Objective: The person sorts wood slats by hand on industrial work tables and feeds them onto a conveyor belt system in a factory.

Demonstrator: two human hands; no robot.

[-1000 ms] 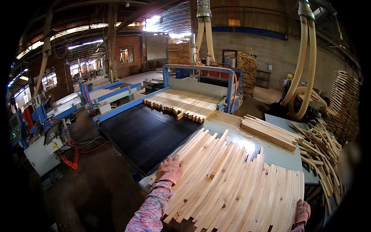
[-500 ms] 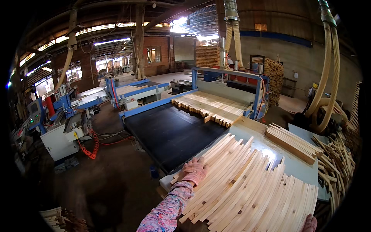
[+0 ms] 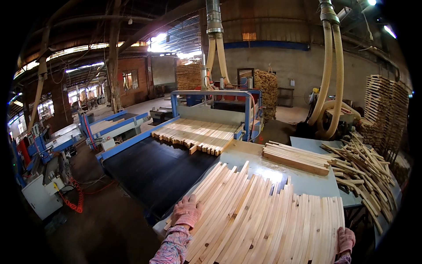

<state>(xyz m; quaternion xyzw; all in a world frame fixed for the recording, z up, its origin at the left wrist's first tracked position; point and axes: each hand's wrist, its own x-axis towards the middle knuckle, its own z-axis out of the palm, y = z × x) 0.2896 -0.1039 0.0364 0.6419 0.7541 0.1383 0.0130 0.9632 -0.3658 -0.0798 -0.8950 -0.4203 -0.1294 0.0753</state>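
Dim light, white glare on tabletop

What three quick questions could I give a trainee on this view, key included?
1. True or false: the left hand is ungloved.
2. Where is the right hand? A: on the blue frame; B: at the right edge of the near slats; C: on the hoses.
3. Fill the gap: the colour of the belt is ____.

Key: 1. False, it is gloved in pink. 2. B. 3. Black.
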